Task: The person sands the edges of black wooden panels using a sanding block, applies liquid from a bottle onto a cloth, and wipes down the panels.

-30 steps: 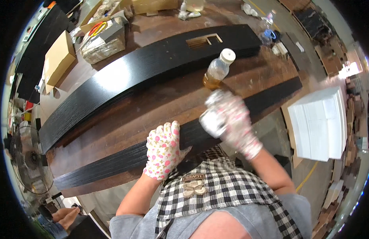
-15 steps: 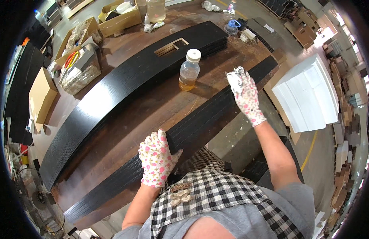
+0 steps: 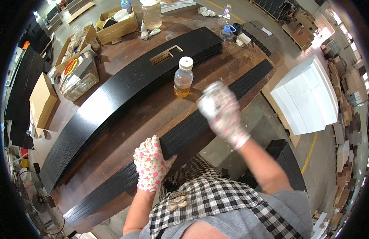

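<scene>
Along the table's near edge lies a long stack of narrow black boards [image 3: 188, 129], their edges facing up. My left hand [image 3: 150, 163], in a white glove with pink flowers, wraps round this stack near its middle. My right hand [image 3: 224, 115], gloved alike and blurred by motion, is closed on a white wadded rag [image 3: 209, 106] over the stack's right half; whether the rag touches the boards cannot be told. Beyond the stack stands a white-capped clear bottle [image 3: 183, 79] with amber liquid. Farther back lies a pile of curved black boards [image 3: 108, 93] with a rectangular cutout.
On the brown table [image 3: 132, 113] stand cardboard boxes [image 3: 120, 30], a plastic-wrapped bundle [image 3: 80, 79] with scissors, and a large jar [image 3: 151, 16] of liquid. A blue-capped bottle [image 3: 227, 32] is at the far right. A white stack [image 3: 306, 97] stands right of the table.
My right hand has swept left and nearer along the narrow stack with the rag. My left hand keeps its hold on the boards. The whole view has shifted slightly.
</scene>
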A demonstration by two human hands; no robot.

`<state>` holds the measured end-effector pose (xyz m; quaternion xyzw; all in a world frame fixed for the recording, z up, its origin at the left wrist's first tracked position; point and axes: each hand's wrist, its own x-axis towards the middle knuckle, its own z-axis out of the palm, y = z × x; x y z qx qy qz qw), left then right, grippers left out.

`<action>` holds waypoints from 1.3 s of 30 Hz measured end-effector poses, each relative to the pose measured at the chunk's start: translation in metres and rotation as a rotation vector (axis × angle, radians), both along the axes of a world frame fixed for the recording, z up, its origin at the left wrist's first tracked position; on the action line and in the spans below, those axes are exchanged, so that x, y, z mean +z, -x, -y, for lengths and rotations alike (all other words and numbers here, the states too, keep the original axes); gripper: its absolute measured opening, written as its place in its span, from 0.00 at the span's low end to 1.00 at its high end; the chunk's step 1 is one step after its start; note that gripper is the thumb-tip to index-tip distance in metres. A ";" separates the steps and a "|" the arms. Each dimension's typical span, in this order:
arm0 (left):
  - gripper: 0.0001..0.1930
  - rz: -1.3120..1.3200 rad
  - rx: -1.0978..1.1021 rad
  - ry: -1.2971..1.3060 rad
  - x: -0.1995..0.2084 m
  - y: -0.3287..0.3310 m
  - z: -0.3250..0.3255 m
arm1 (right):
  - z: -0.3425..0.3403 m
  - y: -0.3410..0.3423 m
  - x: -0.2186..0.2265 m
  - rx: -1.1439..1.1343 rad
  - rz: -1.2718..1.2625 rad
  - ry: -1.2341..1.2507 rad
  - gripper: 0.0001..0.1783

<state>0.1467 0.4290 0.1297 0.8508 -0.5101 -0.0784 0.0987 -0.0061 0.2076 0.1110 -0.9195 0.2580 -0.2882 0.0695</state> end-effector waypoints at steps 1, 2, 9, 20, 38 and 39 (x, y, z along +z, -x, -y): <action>0.37 0.018 -0.018 -0.011 0.001 0.002 0.002 | -0.036 -0.008 -0.012 0.004 -0.108 0.099 0.26; 0.37 0.038 -0.025 -0.032 -0.002 0.001 0.000 | -0.067 -0.018 -0.011 0.183 -0.009 -0.120 0.30; 0.36 0.043 0.009 0.006 0.006 0.007 0.003 | 0.087 0.062 -0.012 -0.149 -0.017 -0.049 0.22; 0.39 0.023 0.006 -0.016 0.001 0.006 -0.002 | 0.045 0.064 -0.007 0.020 -0.004 0.029 0.23; 0.40 -0.007 -0.004 -0.018 0.002 0.001 -0.004 | -0.008 0.023 -0.014 0.144 0.107 -0.886 0.17; 0.40 -0.050 0.010 -0.048 0.005 0.001 -0.004 | 0.013 0.037 0.000 0.119 -0.197 0.062 0.14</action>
